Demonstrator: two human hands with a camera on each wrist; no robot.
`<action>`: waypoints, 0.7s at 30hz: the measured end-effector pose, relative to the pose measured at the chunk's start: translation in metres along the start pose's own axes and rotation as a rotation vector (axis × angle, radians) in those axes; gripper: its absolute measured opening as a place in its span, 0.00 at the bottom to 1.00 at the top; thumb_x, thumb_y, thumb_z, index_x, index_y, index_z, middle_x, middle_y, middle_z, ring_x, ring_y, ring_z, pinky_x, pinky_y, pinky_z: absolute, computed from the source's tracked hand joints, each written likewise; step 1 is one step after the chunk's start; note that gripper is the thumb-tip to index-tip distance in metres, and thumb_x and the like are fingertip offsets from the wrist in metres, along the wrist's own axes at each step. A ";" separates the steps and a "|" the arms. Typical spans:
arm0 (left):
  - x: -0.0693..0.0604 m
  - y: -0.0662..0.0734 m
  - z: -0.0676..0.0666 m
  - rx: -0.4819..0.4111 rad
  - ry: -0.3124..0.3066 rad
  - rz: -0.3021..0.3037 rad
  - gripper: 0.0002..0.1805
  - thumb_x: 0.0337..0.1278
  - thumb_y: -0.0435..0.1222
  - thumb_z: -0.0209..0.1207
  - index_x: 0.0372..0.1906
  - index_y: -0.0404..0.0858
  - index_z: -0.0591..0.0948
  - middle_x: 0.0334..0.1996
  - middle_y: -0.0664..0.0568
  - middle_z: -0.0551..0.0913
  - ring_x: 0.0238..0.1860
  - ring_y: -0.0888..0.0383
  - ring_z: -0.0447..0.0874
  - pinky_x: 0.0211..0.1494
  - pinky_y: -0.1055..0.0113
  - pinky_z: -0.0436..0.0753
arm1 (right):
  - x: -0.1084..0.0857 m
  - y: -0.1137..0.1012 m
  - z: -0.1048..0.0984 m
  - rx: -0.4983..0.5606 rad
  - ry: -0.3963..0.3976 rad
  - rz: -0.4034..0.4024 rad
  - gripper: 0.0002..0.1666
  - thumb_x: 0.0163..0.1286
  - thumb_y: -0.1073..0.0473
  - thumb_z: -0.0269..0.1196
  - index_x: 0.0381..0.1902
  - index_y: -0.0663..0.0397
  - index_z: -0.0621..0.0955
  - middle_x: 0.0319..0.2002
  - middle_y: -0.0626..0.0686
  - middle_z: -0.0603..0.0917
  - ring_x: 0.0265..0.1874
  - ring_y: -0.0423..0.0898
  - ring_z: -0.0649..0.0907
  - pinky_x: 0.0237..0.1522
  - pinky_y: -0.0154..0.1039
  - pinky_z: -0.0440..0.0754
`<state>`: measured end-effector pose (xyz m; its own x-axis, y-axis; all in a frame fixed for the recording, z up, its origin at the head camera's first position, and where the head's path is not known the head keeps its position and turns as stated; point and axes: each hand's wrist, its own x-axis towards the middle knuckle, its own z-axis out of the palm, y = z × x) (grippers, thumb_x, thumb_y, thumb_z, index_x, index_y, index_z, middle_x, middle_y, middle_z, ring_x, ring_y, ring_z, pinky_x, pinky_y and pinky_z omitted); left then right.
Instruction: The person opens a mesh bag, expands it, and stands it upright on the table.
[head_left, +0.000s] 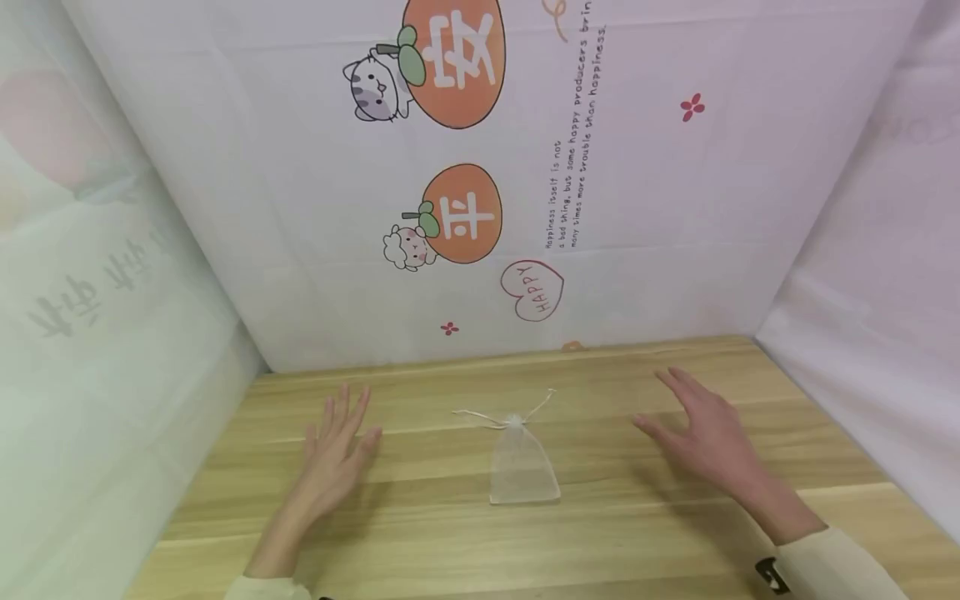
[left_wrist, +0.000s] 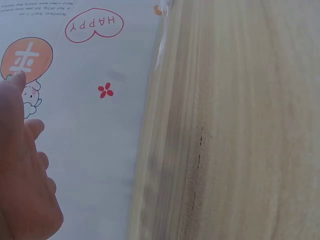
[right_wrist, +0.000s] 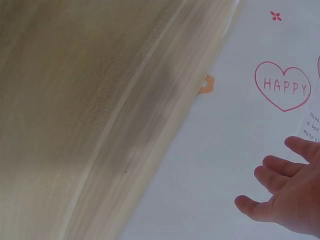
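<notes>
A small sheer white drawstring pouch (head_left: pixel 523 468) lies flat on the wooden table, its neck gathered and its two cord ends spread toward the back. To the left of it is my left hand (head_left: pixel 336 458), fingers spread and holding nothing. On the other side my right hand (head_left: pixel 705 437) hovers over the table, fingers loosely extended, with nothing in it. Both hands are apart from the pouch. In the left wrist view part of the left hand (left_wrist: pixel 27 170) shows at the left edge, and the right hand (right_wrist: pixel 290 192) appears at the lower right of the right wrist view.
The wood-grain table (head_left: pixel 420 550) ends at a white printed cloth backdrop (head_left: pixel 637 275) with cartoon fruit and lettering. White cloth hangs at the left side (head_left: pixel 97 400) and at the right side (head_left: pixel 885 333).
</notes>
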<state>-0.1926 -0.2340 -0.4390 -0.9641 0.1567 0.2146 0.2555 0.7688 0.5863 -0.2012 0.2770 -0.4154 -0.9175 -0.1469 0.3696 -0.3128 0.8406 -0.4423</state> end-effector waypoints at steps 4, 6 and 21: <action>0.001 0.003 -0.003 -0.139 0.002 0.028 0.33 0.81 0.49 0.41 0.81 0.49 0.48 0.80 0.44 0.33 0.78 0.36 0.26 0.69 0.28 0.27 | 0.000 0.000 -0.004 0.104 -0.018 0.056 0.49 0.67 0.38 0.67 0.74 0.62 0.64 0.72 0.72 0.61 0.68 0.75 0.62 0.63 0.75 0.59; 0.001 0.004 -0.004 -0.228 -0.010 0.042 0.32 0.82 0.47 0.40 0.81 0.46 0.47 0.80 0.44 0.34 0.78 0.36 0.27 0.70 0.29 0.31 | 0.000 0.000 -0.006 0.147 -0.038 0.089 0.49 0.68 0.39 0.66 0.75 0.62 0.63 0.72 0.72 0.61 0.68 0.75 0.62 0.63 0.74 0.60; -0.003 0.000 -0.013 -0.732 -0.208 0.050 0.34 0.82 0.50 0.21 0.80 0.36 0.41 0.79 0.37 0.46 0.77 0.35 0.45 0.72 0.33 0.50 | -0.001 -0.004 -0.014 0.499 -0.114 0.177 0.38 0.78 0.48 0.58 0.75 0.64 0.61 0.67 0.70 0.70 0.63 0.65 0.74 0.52 0.36 0.80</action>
<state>-0.1887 -0.2431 -0.4294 -0.9255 0.3501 0.1448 0.2122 0.1622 0.9637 -0.1953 0.2810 -0.4027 -0.9790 -0.1040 0.1755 -0.2040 0.5119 -0.8345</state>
